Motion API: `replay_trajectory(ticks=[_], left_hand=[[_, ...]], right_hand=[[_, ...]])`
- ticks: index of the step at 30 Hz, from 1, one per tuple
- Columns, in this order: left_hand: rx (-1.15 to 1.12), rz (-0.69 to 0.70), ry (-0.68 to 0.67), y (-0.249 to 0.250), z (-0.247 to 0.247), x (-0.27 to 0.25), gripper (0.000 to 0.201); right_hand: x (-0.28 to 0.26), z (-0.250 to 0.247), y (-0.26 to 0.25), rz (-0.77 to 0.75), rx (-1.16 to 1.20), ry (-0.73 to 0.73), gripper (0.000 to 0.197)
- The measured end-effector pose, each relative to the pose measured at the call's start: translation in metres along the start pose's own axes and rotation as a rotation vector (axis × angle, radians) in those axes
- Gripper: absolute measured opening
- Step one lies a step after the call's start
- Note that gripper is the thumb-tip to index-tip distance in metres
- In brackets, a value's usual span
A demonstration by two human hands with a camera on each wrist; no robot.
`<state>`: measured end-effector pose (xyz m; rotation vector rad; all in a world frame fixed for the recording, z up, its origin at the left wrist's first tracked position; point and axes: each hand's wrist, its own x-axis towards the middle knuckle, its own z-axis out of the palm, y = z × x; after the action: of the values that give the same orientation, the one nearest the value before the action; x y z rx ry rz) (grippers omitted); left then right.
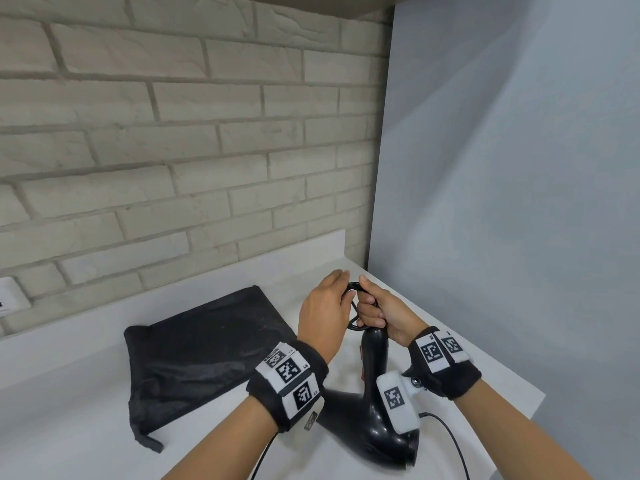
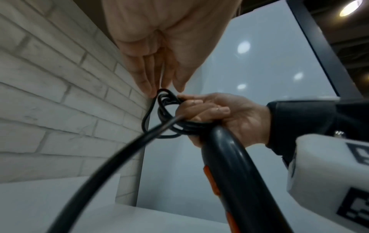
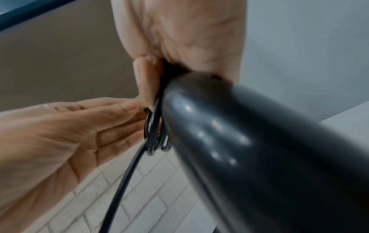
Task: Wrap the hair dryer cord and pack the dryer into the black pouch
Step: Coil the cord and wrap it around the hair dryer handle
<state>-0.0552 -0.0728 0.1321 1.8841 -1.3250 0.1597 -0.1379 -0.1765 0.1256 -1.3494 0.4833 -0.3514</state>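
A black hair dryer [image 1: 374,358] stands nozzle-down on the white counter [image 1: 86,393], handle up, with an orange switch [image 2: 211,181] on the handle. Its black cord [image 1: 354,322] is looped in several coils at the handle's top. My right hand [image 1: 369,306] grips those coils together with the handle end [image 2: 225,157]. My left hand [image 1: 346,282] pinches the top of the coil [image 2: 165,97] between fingertips and thumb. A loose strand of cord [image 2: 99,165] trails down under my left wrist. The black pouch [image 1: 207,351] lies flat left of the dryer.
A brick wall [image 1: 173,150] backs the counter and a grey panel [image 1: 502,202] closes the right side. The counter's edge [image 1: 519,407] runs close behind my right wrist. A wall outlet [image 1: 10,296] sits at far left. A thin cable [image 1: 450,441] hangs from the right wrist camera.
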Motion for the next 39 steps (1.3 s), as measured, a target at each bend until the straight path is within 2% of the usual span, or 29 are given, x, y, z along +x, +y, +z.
replay_trajectory(ticks=[7, 19, 26, 31, 39], left_hand=[[-0.212, -0.101, 0.099, -0.007, 0.005, 0.005, 0.03], [-0.705, -0.248, -0.114, -0.021, 0.004, 0.013, 0.023], [-0.71, -0.224, -0.176, -0.025, 0.001, 0.016, 0.033], [-0.775, -0.297, -0.111, -0.027, 0.002, 0.015, 0.025], [-0.91, -0.422, -0.103, -0.024, 0.0, 0.014, 0.021]], right_hand=[[-0.001, 0.001, 0.001, -0.005, 0.0, -0.03, 0.048], [-0.003, 0.007, -0.001, -0.026, -0.042, -0.048, 0.049], [-0.002, 0.004, 0.0, -0.032, -0.067, -0.027, 0.048], [-0.003, 0.005, 0.003, -0.093, -0.17, 0.037, 0.047], [0.0, 0.002, 0.006, -0.218, -0.411, 0.227, 0.049]])
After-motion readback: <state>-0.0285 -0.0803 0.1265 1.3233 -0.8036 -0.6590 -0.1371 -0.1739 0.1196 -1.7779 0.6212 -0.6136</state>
